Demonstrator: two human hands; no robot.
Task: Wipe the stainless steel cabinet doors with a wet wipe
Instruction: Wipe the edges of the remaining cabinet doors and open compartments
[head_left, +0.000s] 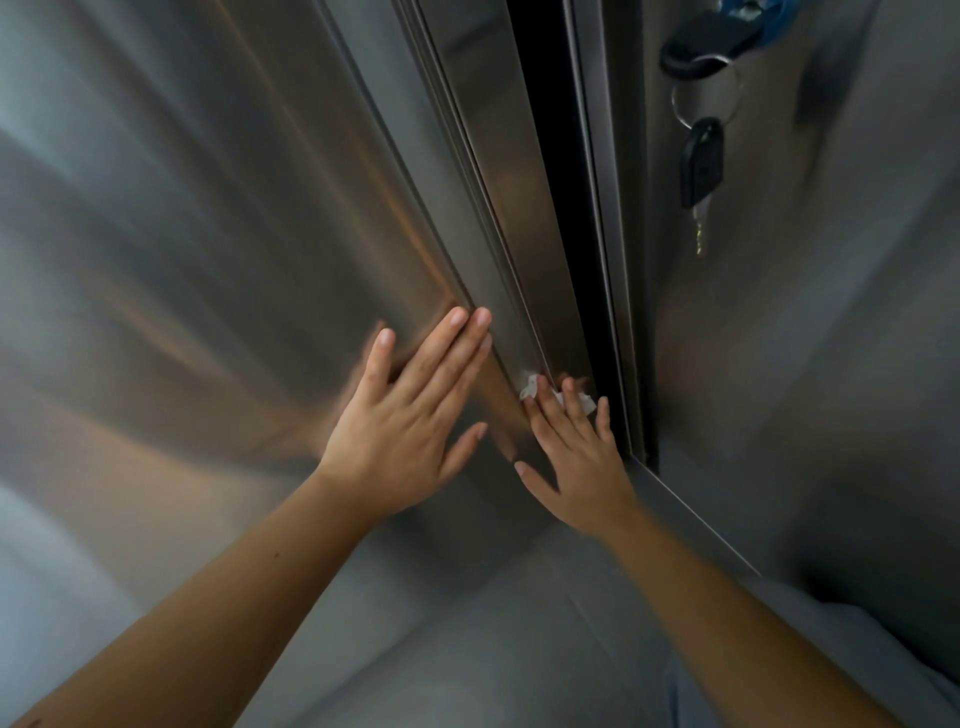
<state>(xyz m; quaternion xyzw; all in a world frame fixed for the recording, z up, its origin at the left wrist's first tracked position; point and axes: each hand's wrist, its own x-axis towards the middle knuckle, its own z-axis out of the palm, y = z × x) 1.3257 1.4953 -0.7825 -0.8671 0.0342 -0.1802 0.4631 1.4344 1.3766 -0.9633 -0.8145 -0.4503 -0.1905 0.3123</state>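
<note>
Left hand (405, 415) lay flat on the left door (208, 208), fingers straight, bracing it. Right hand (576, 467) pinned the wipe (530, 387) to that door's edge under straight fingers — thin, limp, damp, likely to bunch — best pressed flat.

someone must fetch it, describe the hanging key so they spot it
On the right door, up top, a black key sticks out. A ring hangs from it; the hanging key dangles lowest, black head up, blade down.
</note>
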